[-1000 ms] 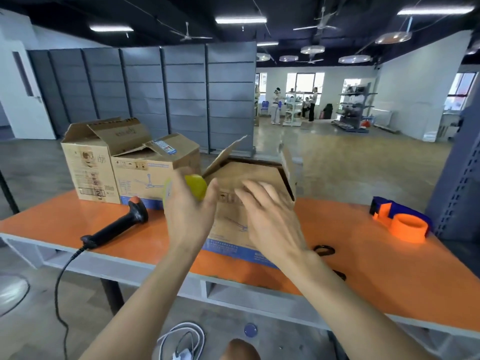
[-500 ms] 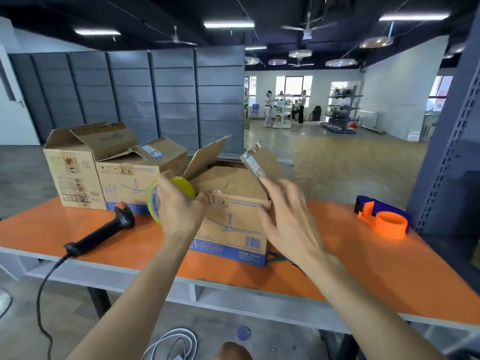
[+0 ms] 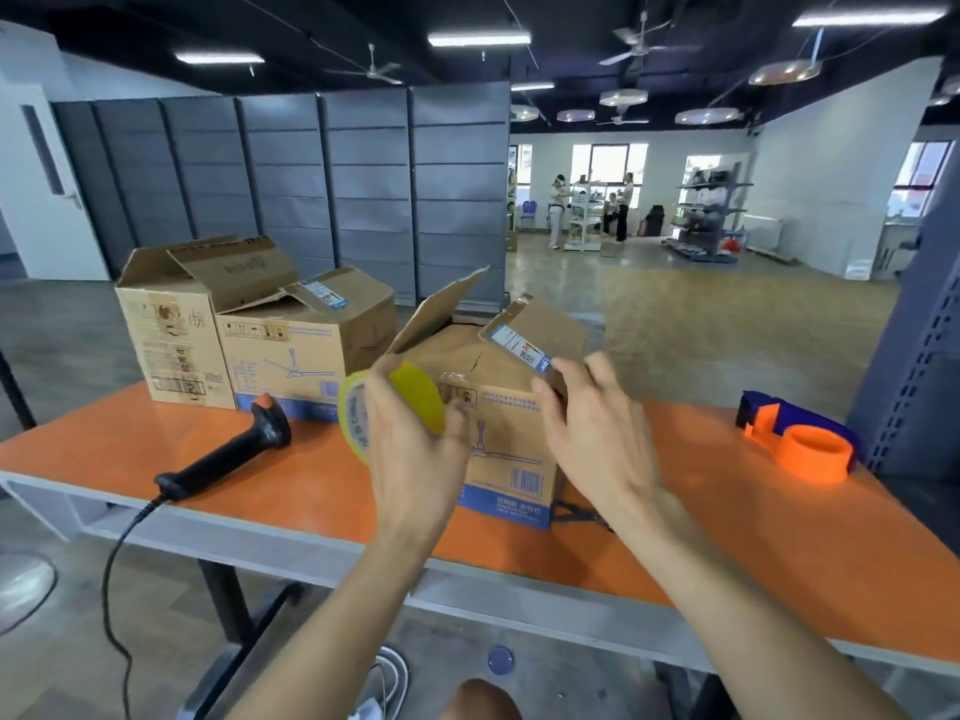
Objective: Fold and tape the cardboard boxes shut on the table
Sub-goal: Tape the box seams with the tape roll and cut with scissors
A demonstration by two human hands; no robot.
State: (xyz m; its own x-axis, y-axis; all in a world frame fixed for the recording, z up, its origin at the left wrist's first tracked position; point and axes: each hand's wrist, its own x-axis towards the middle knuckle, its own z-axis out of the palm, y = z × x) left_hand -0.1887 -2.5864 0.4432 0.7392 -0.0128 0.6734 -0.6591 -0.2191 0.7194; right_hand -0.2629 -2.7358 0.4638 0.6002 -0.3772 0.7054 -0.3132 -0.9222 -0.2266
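A brown cardboard box (image 3: 501,433) with a blue base stripe stands on the orange table (image 3: 727,537), right in front of me. Its near flap lies flat; the left flap (image 3: 441,311) sticks up and the right flap (image 3: 540,330), with a white and blue label, is raised at a slant. My left hand (image 3: 410,449) grips a yellow tape roll (image 3: 395,413) against the box's front left. My right hand (image 3: 597,428) pinches the lower edge of the right flap. Two more boxes (image 3: 291,345) with loose flaps stand at the back left.
A black barcode scanner (image 3: 234,449) lies at the left, its cable hanging off the front edge. An orange and blue tape dispenser (image 3: 800,439) sits at the right. Black scissors (image 3: 582,511) peek out behind my right wrist. A grey metal rack post (image 3: 914,356) rises at the far right.
My right hand came off the box front and took hold of the right flap's edge. My left hand with the tape roll stayed at the box's front left. The view shifted a little.
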